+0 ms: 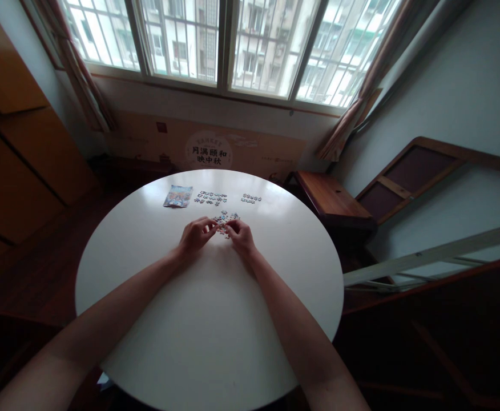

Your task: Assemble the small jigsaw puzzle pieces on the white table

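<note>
A loose pile of small jigsaw puzzle pieces [223, 218] lies near the middle of the white round table [207, 319]. My left hand [196, 234] rests at the pile's left side, thumb and fingers closed on what looks like a puzzle piece at their tips. From the other side, my right hand [240, 234] bends over the pile with its fingertips pinched together. Whatever those right fingers hold, if anything, is too small to make out. Part of the pile is hidden behind both hands.
Beyond the pile, puzzle pieces lie in rows, one group [210, 197] left of centre and a smaller group [251, 198] to the right. A colourful picture packet [178, 196] lies at the far left. A wooden bench [333, 194] stands past the table's right edge, under the barred window.
</note>
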Available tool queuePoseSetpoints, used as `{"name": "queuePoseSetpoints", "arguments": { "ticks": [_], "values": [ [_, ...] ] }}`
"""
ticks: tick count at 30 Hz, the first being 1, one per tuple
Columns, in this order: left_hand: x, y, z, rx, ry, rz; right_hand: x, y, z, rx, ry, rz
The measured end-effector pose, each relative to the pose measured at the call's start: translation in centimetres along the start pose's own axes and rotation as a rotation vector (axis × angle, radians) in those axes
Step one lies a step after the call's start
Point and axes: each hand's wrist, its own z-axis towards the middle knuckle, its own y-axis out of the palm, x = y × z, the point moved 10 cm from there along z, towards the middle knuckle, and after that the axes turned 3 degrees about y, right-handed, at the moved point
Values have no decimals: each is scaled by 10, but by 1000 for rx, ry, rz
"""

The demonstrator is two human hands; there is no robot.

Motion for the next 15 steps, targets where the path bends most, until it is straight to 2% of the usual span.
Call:
{"name": "queuePoseSetpoints", "arguments": {
  "ticks": [15],
  "values": [
    [-1,2,0,-36,-25,53,-2,-2,0,21,-7,-19]
  ]
}}
